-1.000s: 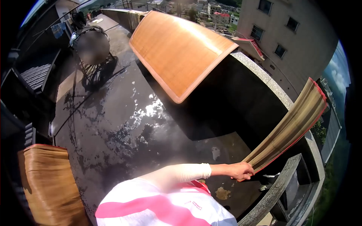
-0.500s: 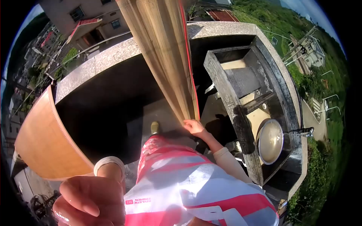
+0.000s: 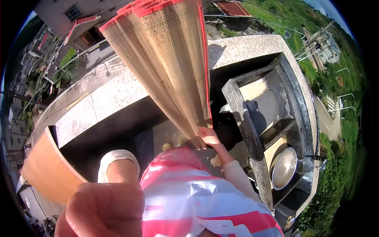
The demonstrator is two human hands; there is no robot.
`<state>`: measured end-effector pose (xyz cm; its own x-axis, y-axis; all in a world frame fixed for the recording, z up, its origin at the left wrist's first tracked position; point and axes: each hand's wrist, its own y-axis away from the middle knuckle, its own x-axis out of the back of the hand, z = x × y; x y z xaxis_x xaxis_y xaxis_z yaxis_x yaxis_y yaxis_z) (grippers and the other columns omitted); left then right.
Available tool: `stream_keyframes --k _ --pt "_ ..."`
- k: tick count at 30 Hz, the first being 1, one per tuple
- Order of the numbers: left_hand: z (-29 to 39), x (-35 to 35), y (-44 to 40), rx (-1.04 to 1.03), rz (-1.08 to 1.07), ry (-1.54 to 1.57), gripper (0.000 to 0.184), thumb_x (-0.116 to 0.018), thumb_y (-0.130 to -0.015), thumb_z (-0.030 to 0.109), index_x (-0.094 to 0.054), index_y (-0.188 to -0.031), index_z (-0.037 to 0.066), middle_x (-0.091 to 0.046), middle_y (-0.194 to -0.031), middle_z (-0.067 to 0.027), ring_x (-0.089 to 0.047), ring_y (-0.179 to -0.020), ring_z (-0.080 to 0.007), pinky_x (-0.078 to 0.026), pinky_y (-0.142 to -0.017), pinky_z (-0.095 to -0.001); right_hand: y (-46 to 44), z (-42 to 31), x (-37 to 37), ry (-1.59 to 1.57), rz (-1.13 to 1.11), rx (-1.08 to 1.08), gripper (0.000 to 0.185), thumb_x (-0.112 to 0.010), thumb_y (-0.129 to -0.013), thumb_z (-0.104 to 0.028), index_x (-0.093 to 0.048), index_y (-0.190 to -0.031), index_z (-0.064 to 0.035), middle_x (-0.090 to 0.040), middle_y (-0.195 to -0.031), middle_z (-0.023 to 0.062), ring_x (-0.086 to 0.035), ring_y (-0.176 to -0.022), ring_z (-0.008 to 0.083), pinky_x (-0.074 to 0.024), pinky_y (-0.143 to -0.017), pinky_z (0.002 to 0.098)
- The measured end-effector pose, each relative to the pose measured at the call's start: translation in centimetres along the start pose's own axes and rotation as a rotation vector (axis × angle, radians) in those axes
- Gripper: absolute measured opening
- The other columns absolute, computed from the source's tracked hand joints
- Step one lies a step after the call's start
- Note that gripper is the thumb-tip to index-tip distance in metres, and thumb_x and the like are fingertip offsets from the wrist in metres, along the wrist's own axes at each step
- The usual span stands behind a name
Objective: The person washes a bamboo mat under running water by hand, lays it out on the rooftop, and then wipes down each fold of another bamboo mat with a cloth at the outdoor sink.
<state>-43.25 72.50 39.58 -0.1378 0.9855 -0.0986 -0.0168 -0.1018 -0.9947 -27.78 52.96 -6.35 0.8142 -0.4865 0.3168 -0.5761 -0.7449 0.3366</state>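
A tan woven mat with red edging (image 3: 169, 67) fans out at the top centre, gathered into folds at its lower end. My right hand (image 3: 208, 136) is closed around that gathered end. Close to the camera at the lower left is my left hand (image 3: 104, 209), bent back at the wrist beyond its white cuff. Its palm side faces the camera with nothing visible in it, and the fingers are loosely apart, partly cut off by the lower frame edge. An orange-brown mat (image 3: 51, 168) hangs over the parapet at the left.
A speckled parapet (image 3: 114, 96) curves around the terrace corner. On the right stands a dark stone sink unit (image 3: 252, 136) with a metal basin (image 3: 284, 168) by a tap. My shoes (image 3: 167, 146) show on the floor below. Buildings, a road and greenery lie beyond the wall.
The view has swung right, towards the sink. The gripped mat now hangs more spread at its top, with its red edge in view. My left hand has come up near the camera.
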Motion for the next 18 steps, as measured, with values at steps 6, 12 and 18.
stream_keyframes --k 6,12,18 --pt "2.9 -0.4 -2.3 0.210 0.183 -0.937 0.016 -0.055 -0.074 0.005 -0.052 -0.062 0.016 -0.053 -0.057 0.0074 -0.047 -0.054 -0.0039 -0.041 -0.062 -0.0189 -12.6 -2.2 4.5 0.191 -0.008 0.183 0.043 -0.072 -0.081 -0.015 -0.057 -0.118 0.0024 -0.068 -0.088 0.0094 -0.064 -0.077 0.0143 -0.0517 -0.072 0.0281" --pt "-0.8 6.8 5.0 0.332 0.230 -0.860 0.028 -0.071 -0.075 0.006 -0.055 -0.097 0.007 -0.052 -0.073 -0.0019 -0.051 -0.065 -0.0155 -0.041 -0.060 -0.0257 -21.8 -7.4 8.8 0.351 0.168 0.144 0.086 -0.084 -0.064 -0.035 -0.045 -0.127 0.0081 -0.045 -0.128 0.0248 -0.045 -0.121 0.0320 -0.0381 -0.100 0.0381" --pt "-0.4 13.1 34.1 1.976 0.098 -0.869 0.044 -0.081 -0.069 0.038 -0.067 -0.091 0.002 -0.068 -0.083 -0.0102 -0.066 -0.081 -0.0243 -0.051 -0.074 -0.0367 -19.2 -5.6 6.4 -0.232 -0.051 0.169 0.051 -0.075 -0.076 -0.010 -0.047 -0.117 -0.0015 -0.060 -0.106 0.0090 -0.058 -0.089 0.0173 -0.0505 -0.071 0.0302"
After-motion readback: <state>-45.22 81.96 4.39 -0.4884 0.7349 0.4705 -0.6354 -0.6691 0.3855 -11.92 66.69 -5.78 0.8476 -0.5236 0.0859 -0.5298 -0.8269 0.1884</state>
